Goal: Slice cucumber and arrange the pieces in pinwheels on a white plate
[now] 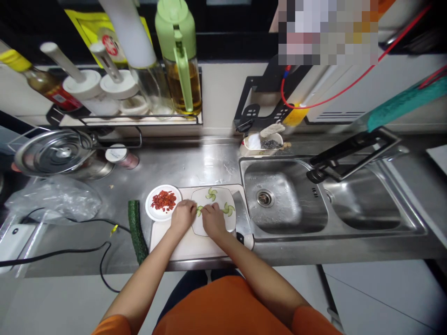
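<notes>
My left hand [182, 216] and my right hand [213, 220] meet over the left edge of a white square plate [230, 223] on a pale cutting board [188, 246]. Their fingers are pinched together on small green cucumber slices [199, 210] between them. Two fans of cucumber slices lie on the plate, one at the top [211, 194] and one at the right [228, 209]. A small round white dish of red bits [163, 201] sits just left of my left hand. A long whole cucumber [137, 231] lies left of the board.
A double steel sink [289, 204] lies right of the board, with a knife [240, 211] along the board's right edge. A pot with lid [56, 153], a clear plastic bag [56, 200], black cables [70, 251] and a rack of bottles [139, 93] stand at left and behind.
</notes>
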Action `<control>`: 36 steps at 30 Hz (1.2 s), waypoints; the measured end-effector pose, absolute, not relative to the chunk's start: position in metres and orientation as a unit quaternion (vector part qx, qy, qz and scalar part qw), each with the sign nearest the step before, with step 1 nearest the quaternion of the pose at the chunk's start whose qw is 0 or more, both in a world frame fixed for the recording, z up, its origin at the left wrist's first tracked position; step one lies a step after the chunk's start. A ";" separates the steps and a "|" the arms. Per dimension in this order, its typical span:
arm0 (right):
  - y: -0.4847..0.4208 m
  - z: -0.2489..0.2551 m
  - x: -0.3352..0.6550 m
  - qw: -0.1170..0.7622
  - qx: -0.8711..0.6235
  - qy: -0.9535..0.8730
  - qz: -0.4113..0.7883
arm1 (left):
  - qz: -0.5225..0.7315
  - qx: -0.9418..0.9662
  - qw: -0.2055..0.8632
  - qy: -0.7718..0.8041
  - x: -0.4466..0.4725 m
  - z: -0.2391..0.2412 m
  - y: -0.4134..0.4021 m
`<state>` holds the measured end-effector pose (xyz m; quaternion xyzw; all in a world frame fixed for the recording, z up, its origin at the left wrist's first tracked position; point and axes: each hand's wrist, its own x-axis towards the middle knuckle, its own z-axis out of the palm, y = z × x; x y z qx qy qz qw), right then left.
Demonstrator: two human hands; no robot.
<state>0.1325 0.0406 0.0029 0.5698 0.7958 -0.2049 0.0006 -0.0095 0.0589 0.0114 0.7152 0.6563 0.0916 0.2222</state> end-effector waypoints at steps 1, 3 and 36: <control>0.041 0.003 0.133 0.001 0.569 0.797 -0.204 | 0.092 0.715 0.222 0.657 -0.009 0.011 0.059; 0.041 0.004 0.134 0.000 0.568 0.797 -0.206 | 0.098 0.713 0.223 0.658 -0.010 0.011 0.059; 0.005 0.027 0.151 -0.037 0.587 0.773 -0.237 | 0.131 0.520 0.140 0.832 -0.089 0.008 0.041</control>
